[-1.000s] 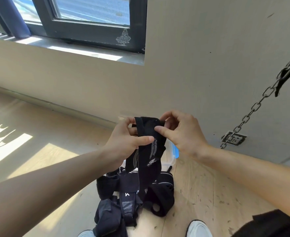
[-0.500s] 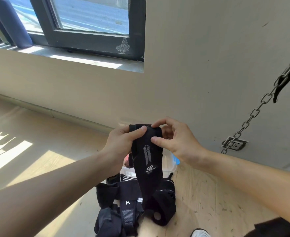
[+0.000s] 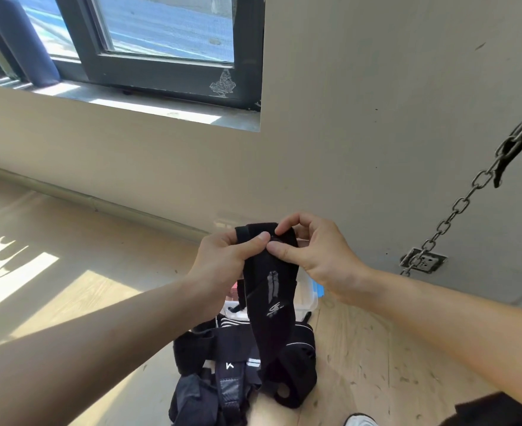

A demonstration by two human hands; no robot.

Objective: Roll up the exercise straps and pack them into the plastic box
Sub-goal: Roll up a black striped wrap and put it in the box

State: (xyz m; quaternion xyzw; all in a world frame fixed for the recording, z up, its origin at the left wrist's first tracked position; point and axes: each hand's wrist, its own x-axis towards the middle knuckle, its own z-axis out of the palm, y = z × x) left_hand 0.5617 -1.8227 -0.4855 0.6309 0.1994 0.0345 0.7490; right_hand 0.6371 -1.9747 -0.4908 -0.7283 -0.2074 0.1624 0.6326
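2 hands hold 1 black strap (image 3: 269, 290) by its folded top end; the left hand (image 3: 226, 259) grips the left edge, thumb laid across the front; the right hand (image 3: 315, 256) pinches the right edge between thumb and forefinger, the 2 thumb tips nearly meeting; the strap hangs straight down from between them; the clear plastic box (image 3: 307, 298) sits below the right hand, partly hidden behind the strap; a pile of dark straps (image 3: 238, 364) lies on the wooden floor (image 3: 361, 348) beneath both hands; a chain (image 3: 456, 207) hangs right of the right hand.
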